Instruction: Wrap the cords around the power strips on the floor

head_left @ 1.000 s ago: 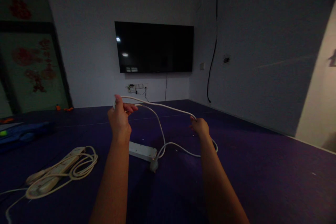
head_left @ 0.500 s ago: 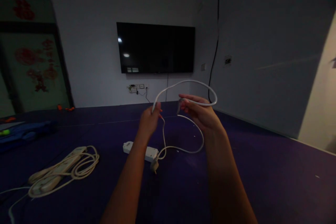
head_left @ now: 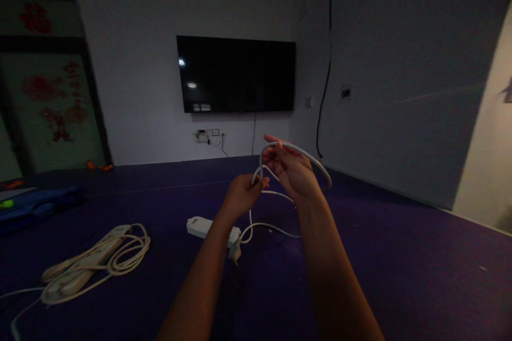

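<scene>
A white power strip (head_left: 202,226) lies on the dark purple floor (head_left: 360,256), its white cord (head_left: 316,162) rising in a loop to my hands. My left hand (head_left: 242,195) is closed, pinching the cord just below the loop. My right hand (head_left: 290,168) is held above and to the right of it, fingers curled around the loop's top. The cord's plug (head_left: 236,253) rests on the floor by the strip's near end. Both hands hover close together over the strip.
A second power strip with coiled cord (head_left: 92,261) lies at the left. A blue object (head_left: 36,202) sits at the far left. A black TV (head_left: 236,74) hangs on the back wall above wall sockets (head_left: 210,132). A black cable (head_left: 326,64) runs down the corner.
My hands have come together from wide apart. The stretched cord has been gathered into a small loop, now held by both hands close over the strip.
</scene>
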### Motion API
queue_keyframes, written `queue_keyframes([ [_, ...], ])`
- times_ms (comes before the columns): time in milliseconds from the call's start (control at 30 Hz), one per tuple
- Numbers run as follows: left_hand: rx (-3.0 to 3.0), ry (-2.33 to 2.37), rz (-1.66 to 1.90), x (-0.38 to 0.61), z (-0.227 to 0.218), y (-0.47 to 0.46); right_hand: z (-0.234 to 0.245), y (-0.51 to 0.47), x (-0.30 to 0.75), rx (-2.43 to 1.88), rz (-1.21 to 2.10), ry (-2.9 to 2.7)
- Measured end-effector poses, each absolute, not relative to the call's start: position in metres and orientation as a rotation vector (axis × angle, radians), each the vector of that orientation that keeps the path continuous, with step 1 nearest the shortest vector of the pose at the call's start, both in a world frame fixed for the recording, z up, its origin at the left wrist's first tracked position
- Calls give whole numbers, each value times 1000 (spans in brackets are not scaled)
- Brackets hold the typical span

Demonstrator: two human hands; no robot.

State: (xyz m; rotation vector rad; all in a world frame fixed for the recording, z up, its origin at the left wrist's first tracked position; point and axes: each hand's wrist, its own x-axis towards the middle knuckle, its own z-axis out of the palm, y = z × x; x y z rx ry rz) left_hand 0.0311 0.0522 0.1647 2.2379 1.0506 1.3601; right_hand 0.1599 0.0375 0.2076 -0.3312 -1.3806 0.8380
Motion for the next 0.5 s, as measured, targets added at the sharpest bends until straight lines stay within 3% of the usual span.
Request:
queue_keyframes([
  [367, 1498, 1033, 2004, -8, 183, 50, 193, 51, 165, -621, 885, -1863],
  [500, 1309, 857, 2177, -30, 192, 46, 187, 66, 173, -956, 530, -1764],
])
